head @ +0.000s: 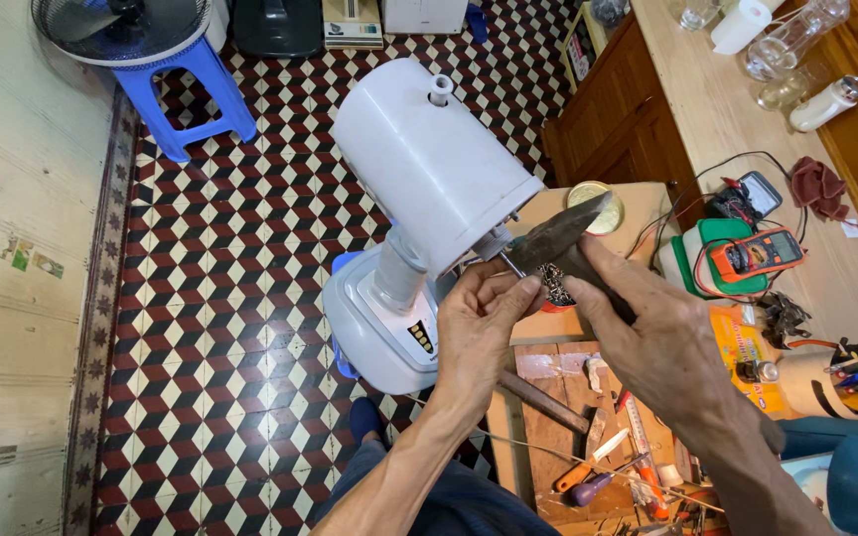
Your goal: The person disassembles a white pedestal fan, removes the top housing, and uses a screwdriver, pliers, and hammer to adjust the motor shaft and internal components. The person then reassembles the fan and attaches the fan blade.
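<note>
A white fan motor housing [429, 159] on its neck and base [374, 328] leans toward me, the bare shaft end pointing at my hands. My left hand [484, 333] pinches at the shaft tip just below the housing. My right hand [652, 337] grips a dark grey fan blade [558, 238], tilted against the shaft, with a dark metal part [555, 283] beneath it between both hands.
A small wooden table [638, 203] holds a round brass lid [593, 203]. A hammer [543, 399], screwdrivers [598, 471] and tools lie on a low bench. An orange multimeter [757, 253] sits on the long counter at right. A blue stool [186, 84] carries a fan grille.
</note>
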